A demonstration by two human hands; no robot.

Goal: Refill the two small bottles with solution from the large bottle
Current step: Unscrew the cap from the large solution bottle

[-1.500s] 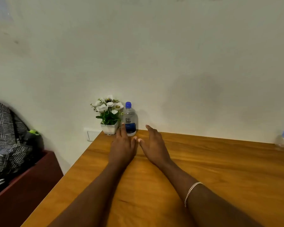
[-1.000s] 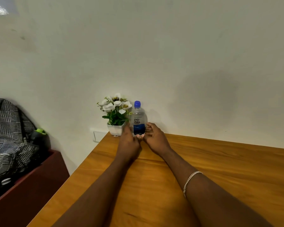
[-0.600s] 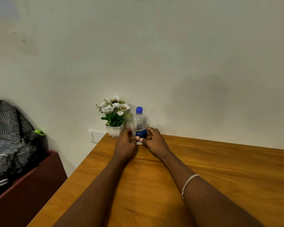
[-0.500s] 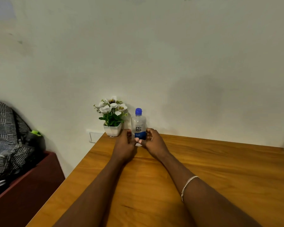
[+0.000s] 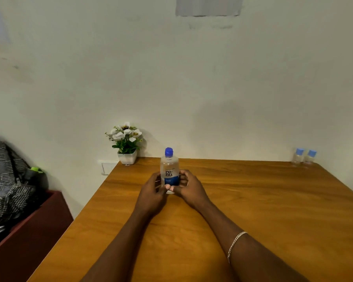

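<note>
Big bottle (image 5: 169, 169) is held upright, a bit in from the back edge of the counter (image 5: 263, 200), both arms stretched forward. It's clasped low down from either side by the left grip (image 5: 151, 193) and right grip (image 5: 190, 189), fingers curled round. Small bottles (image 5: 298, 157) are parked at the back right corner.

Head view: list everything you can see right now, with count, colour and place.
large bottle: one, clear, blue cap, blue label; upright on the table, between both hands
small bottles: two, clear, light blue caps; side by side, table's far right corner
flower pot: one, white, white flowers; table's far left corner
table: one, brown wood; centre and right of view
checked cloth: one, black and white; far left
cabinet: one, dark red; left of table
bracelet: one, silver; right wrist
left hand: one; fingers curled round the large bottle's left side
right hand: one; fingers curled round its right side
</note>
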